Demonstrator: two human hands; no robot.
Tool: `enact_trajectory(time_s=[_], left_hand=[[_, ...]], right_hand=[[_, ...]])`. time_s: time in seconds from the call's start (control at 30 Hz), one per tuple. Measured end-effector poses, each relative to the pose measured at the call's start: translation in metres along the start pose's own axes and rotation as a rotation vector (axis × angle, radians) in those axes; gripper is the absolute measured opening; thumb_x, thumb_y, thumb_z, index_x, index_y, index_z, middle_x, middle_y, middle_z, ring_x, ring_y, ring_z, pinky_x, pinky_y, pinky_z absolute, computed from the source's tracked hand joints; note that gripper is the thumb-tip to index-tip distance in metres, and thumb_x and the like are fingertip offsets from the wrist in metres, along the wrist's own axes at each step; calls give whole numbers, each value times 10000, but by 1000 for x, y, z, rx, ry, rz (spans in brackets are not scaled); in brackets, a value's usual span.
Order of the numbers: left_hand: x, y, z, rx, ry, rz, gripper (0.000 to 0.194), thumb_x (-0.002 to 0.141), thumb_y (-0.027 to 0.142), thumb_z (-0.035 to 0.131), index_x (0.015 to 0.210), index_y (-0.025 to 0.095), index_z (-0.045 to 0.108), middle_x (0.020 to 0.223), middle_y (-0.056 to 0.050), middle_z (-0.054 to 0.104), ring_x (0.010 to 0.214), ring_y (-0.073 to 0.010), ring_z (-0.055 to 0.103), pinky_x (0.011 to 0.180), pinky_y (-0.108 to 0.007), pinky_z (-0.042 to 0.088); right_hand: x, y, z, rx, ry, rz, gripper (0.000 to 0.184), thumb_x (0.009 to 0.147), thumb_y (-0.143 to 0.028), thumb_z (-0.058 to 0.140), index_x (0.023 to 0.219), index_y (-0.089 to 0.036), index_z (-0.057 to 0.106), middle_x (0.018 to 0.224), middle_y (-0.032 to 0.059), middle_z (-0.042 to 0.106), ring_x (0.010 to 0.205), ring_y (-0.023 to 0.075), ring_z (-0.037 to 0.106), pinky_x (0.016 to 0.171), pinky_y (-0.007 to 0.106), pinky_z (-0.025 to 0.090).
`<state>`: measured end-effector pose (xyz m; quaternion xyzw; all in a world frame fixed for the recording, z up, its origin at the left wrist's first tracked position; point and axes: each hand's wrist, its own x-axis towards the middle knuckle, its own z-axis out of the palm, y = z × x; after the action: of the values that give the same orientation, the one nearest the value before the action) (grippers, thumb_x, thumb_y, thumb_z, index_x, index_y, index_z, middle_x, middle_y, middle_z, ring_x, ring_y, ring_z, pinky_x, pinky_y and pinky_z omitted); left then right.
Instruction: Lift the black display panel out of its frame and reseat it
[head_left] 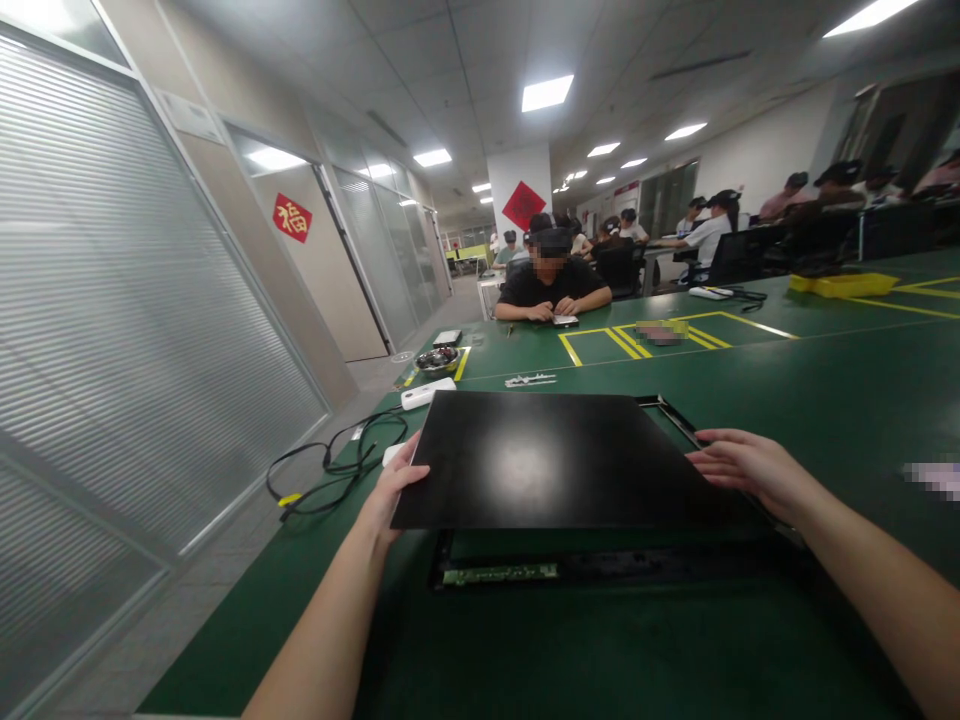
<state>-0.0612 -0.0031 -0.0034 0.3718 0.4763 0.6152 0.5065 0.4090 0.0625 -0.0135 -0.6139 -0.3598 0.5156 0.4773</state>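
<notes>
A large black flat panel (pixel 547 455) is held level just above a black frame (pixel 570 572) that lies on the green table (pixel 825 400). My left hand (pixel 394 490) grips the panel's left edge, thumb on top. My right hand (pixel 746 468) holds the right edge with fingers curled along it. A strip of green circuit board (pixel 499 574) shows in the frame under the panel's near edge.
Black cables (pixel 330 465) and a white power strip (pixel 427 393) lie at the table's left edge. Further off sit a metal bowl (pixel 437 358), a small tool (pixel 530 380) and yellow tape outlines (pixel 600 345). A person (pixel 551 285) sits across; more people sit at the right.
</notes>
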Motion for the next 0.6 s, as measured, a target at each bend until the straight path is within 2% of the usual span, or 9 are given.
enact_trajectory(time_s=[0.1,0.2,0.37,0.6], left_hand=[[1,0,0,-39,8,-16,746,512,201,812,1242,202,661,1041,-56,783,953,-311,727,792,-349,559],[5,-3,0,-48,31,-38,712,514,196,816,1208,182,658,962,-51,788,901,-313,738,779,-373,568],[2,-11,8,-58,32,-57,638,583,191,791,1197,188,619,903,-42,787,845,-294,752,734,-367,570],[-6,-13,18,-62,49,-81,541,606,133,779,1115,191,606,916,-42,790,826,-255,758,690,-325,570]], right_hand=[[1,-1,-1,-50,-11,19,229,789,-117,599,1009,-173,622,756,116,762,657,224,743,546,283,603],[2,-3,-4,-88,-2,40,230,829,-131,560,1047,-181,614,763,103,760,675,204,741,573,266,601],[4,-4,-10,-116,33,32,155,851,-129,537,975,-201,595,734,79,744,646,179,721,543,239,577],[6,-3,-12,-169,55,26,159,814,-133,559,943,-215,599,707,67,729,618,175,705,517,238,576]])
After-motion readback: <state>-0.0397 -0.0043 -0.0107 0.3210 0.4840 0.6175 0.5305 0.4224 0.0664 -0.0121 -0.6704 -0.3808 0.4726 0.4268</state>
